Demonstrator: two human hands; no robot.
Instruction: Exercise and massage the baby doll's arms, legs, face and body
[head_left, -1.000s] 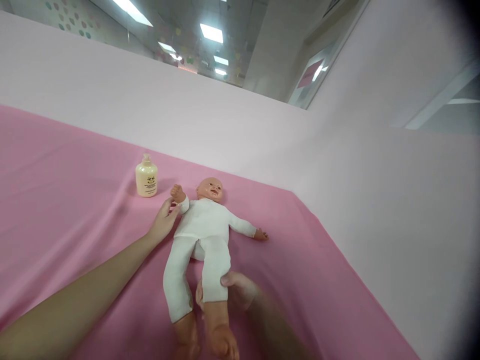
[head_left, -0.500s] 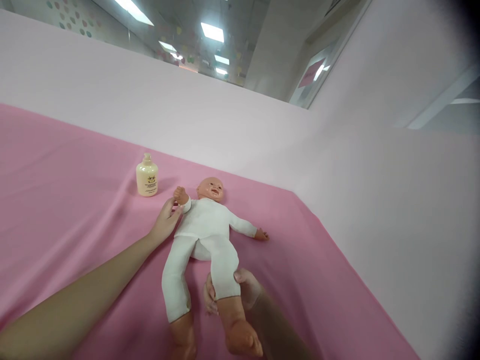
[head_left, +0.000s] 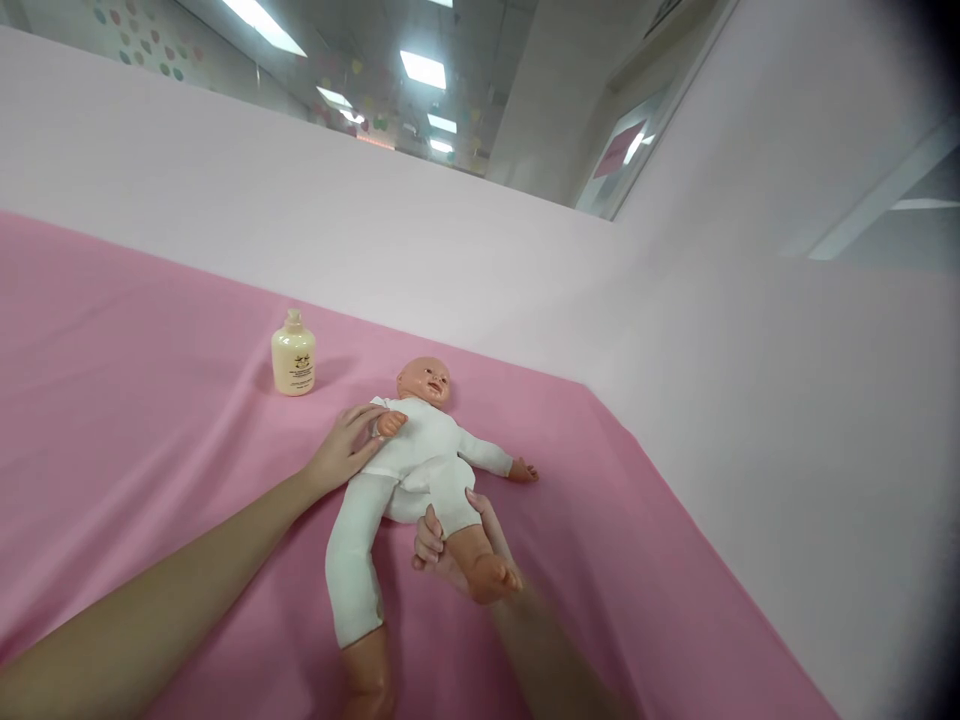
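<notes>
A baby doll [head_left: 416,455] in a white suit lies on its back on the pink cloth [head_left: 135,420], head toward the far wall. My left hand [head_left: 346,452] grips the doll's arm on the left side and folds it over the chest. My right hand [head_left: 450,545] holds the doll's lower leg on the right side, bent up toward the body, with the bare foot [head_left: 491,580] lifted. The other leg lies straight toward me.
A cream lotion bottle [head_left: 293,355] stands upright on the cloth, to the left of the doll's head. Pale pink partition walls [head_left: 750,380] enclose the cloth at the back and right.
My right hand has pushed the doll's leg up, bending it toward the body. My left hand has brought the doll's arm from beside the head down onto the chest.
</notes>
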